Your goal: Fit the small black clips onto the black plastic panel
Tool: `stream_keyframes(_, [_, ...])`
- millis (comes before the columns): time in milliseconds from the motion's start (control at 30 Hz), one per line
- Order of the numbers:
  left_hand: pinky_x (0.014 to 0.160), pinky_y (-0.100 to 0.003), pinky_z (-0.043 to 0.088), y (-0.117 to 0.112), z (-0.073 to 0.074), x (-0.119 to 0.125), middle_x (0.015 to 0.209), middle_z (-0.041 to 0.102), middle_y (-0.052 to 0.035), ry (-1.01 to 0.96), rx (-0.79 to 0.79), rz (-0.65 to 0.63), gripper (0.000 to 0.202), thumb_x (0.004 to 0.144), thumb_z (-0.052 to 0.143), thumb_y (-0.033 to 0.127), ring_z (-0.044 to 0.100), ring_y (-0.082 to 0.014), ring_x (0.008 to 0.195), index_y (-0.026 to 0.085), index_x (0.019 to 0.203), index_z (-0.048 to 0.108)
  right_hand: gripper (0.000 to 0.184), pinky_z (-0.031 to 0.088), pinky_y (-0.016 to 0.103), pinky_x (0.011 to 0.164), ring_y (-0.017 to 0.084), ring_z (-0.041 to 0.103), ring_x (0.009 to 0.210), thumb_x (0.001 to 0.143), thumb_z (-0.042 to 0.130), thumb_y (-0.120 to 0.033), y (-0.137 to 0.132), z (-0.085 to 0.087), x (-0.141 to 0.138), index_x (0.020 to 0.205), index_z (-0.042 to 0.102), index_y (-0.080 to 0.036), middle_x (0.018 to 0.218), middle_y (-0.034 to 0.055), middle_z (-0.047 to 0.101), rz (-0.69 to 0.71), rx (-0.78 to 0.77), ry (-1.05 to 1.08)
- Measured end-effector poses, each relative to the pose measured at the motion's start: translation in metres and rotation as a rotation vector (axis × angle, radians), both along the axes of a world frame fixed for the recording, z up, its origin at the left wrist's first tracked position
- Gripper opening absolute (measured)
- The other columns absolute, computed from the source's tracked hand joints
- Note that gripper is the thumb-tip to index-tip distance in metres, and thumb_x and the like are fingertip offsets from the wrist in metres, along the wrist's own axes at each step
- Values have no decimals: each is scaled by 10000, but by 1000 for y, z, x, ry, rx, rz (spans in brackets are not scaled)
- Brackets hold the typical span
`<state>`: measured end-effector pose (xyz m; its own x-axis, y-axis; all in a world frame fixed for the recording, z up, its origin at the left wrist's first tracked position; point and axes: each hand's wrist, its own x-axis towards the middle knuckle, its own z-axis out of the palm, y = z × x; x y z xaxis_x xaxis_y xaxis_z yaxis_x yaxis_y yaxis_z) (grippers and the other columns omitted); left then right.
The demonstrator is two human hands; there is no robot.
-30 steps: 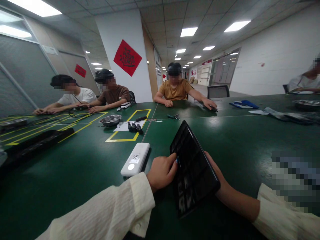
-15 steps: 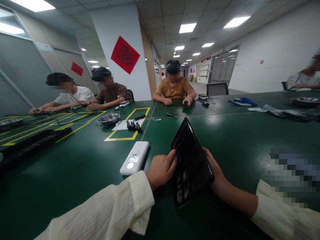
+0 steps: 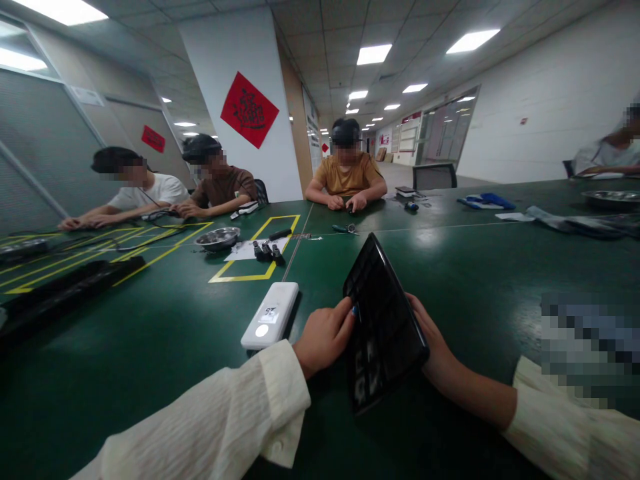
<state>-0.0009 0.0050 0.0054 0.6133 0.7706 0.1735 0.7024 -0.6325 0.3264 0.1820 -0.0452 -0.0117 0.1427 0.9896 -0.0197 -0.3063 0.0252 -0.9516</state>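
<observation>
A black tablet (image 3: 385, 333) with a glossy, dark face stands tilted up over the green table, its lower end toward me. My right hand (image 3: 434, 343) grips it from behind along the right edge; most of its fingers are hidden by the tablet. At the left edge, my left hand (image 3: 327, 337) is closed, with thumb and forefinger pinched together against the glossy face. A speck of blue shows at those fingertips, too small to name. Just left of that hand lies a white box-shaped device (image 3: 273, 313) with a small lit display.
Beyond lie a metal bowl (image 3: 219, 238), several black parts (image 3: 269, 253) by a white paper, and pliers (image 3: 346, 229). A long black tray (image 3: 70, 287) is at left, blue cloth (image 3: 486, 201) at right. Co-workers sit around the green table (image 3: 450, 267).
My hands and the tablet have barely moved. Across the table, the co-worker in the yellow-brown shirt has brought both hands closer together.
</observation>
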Motion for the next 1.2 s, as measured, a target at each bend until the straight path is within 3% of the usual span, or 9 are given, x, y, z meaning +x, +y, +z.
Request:
stream_keyframes(100, [568, -244, 345, 1, 2, 1, 646, 565, -23, -37, -39, -16, 466, 938, 136, 398, 553, -163, 600, 179, 784, 518, 435, 403, 313, 634, 154, 492, 589, 729, 535, -482, 0, -1, 1, 1080, 440, -243, 675, -36, 536, 7, 2, -14])
stream_keyframes(200, [559, -247, 341, -1, 0, 2, 624, 547, -34, -128, -50, 78, 560, 941, 53, 380, 543, -159, 596, 172, 675, 500, 431, 401, 326, 639, 162, 496, 586, 723, 534, -488, 1, -1, 1, 1070, 448, -246, 674, -29, 545, 11, -13, -17])
stream_keyframes(300, [586, -254, 356, -2, -1, 1, 699, 589, -42, -159, -4, 113, 469, 946, 88, 346, 572, -173, 647, 153, 927, 515, 431, 398, 327, 640, 167, 503, 604, 715, 539, -493, 1, 0, 1, 1057, 451, -247, 693, -24, 553, 14, -16, -6])
stream_keyframes(400, [577, -264, 347, -3, -1, 0, 680, 602, -31, -7, 60, 66, 375, 938, 174, 341, 584, -191, 627, 151, 1111, 448, 435, 397, 328, 644, 165, 502, 603, 717, 538, -490, 0, -1, 1, 1067, 444, -249, 683, -30, 547, 17, -16, 1])
stream_keyframes(567, [596, -267, 359, -2, 1, 0, 720, 629, -53, 103, 90, 89, 380, 942, 167, 312, 610, -195, 674, 171, 906, 518, 423, 402, 329, 658, 165, 511, 626, 722, 537, -476, 1, -3, 1, 1064, 445, -245, 710, -25, 556, 18, -9, 6])
stream_keyframes(733, [590, -272, 366, -1, 0, 0, 722, 640, -51, 105, 125, 50, 310, 925, 225, 268, 619, -202, 679, 140, 1133, 415, 423, 404, 333, 670, 175, 517, 659, 712, 546, -476, 1, -1, 0, 1052, 459, -239, 732, -17, 556, -4, -11, -3])
stream_keyframes(1000, [592, -275, 369, -3, 5, 1, 732, 645, -47, 212, 113, 57, 266, 911, 250, 275, 629, -212, 698, 186, 930, 500, 439, 410, 328, 650, 175, 520, 640, 735, 524, -491, 0, -3, 1, 1087, 442, -242, 708, -21, 546, 21, 2, -28])
stream_keyframes(1100, [604, -276, 377, -4, 3, 1, 747, 647, -49, 175, 99, 123, 274, 918, 233, 281, 628, -205, 704, 176, 1014, 468, 451, 413, 316, 628, 175, 527, 669, 728, 541, -482, 0, -2, 1, 1095, 437, -243, 761, -11, 558, 30, -11, -18])
stream_keyframes(1200, [601, -284, 379, -4, 3, 0, 735, 646, -52, 205, 133, 91, 288, 899, 266, 275, 622, -212, 685, 156, 1115, 416, 467, 418, 315, 624, 170, 521, 646, 715, 546, -496, 0, -1, 1, 1092, 435, -244, 735, -18, 554, 26, -11, -12])
